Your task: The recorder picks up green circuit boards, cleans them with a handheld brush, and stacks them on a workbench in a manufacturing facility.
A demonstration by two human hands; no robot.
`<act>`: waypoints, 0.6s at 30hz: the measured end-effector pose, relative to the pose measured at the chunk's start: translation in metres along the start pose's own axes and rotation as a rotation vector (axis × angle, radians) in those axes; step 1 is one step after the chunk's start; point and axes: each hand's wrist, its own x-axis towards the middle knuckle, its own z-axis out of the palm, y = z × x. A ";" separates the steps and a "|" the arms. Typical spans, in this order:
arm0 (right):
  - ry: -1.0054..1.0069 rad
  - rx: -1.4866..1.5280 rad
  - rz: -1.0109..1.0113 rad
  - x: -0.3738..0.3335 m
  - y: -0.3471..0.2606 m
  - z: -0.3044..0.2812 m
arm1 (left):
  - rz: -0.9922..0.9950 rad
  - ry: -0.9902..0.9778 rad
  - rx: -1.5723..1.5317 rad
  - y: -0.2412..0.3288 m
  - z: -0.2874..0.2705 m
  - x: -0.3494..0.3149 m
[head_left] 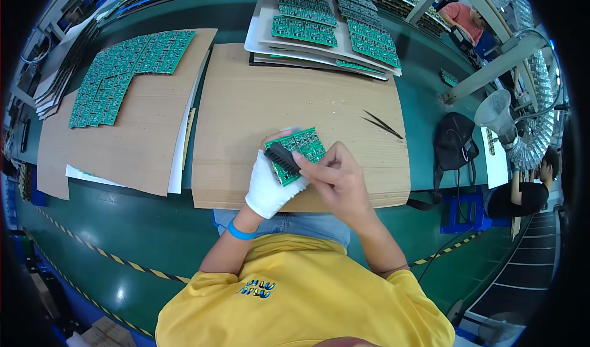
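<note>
A green circuit board panel (307, 143) is held over the cardboard in front of me, tilted slightly. My left hand (267, 184), in a white glove with a blue band at the wrist, grips it from the left and below. Pinched in the bare fingers of my right hand (339, 178) is a black brush (283, 158), which lies against the left part of the board. Its bristles are hard to make out at this size. A pair of dark tweezers (383, 126) rests on the cardboard to the right, with small pale crumbs (335, 104) scattered nearby.
Under my hands lies a cardboard sheet (246, 89). More board panels (132, 70) cover cardboard at the left. A stack of trays with panels (326, 27) stands at the back. On the right are a black bag (455, 141), a fume duct (534, 107) and two other people.
</note>
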 end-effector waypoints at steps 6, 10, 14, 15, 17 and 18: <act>0.062 -0.305 -0.032 -0.002 0.015 -0.009 | 0.019 -0.005 -0.008 -0.004 0.003 0.002; 0.075 -0.376 0.055 -0.001 0.025 -0.007 | 0.059 0.038 -0.082 -0.005 0.003 0.003; 0.077 -0.429 0.159 -0.003 0.041 -0.009 | 0.081 -0.023 0.023 0.002 -0.002 -0.004; 0.081 -0.428 0.180 -0.004 0.045 -0.011 | 0.077 -0.024 0.022 0.002 -0.001 -0.003; 0.091 -0.426 0.226 -0.007 0.053 -0.017 | 0.021 0.003 -0.017 0.000 -0.001 0.003; 0.097 -0.428 0.245 -0.008 0.057 -0.023 | -0.003 0.018 -0.038 -0.001 0.001 0.006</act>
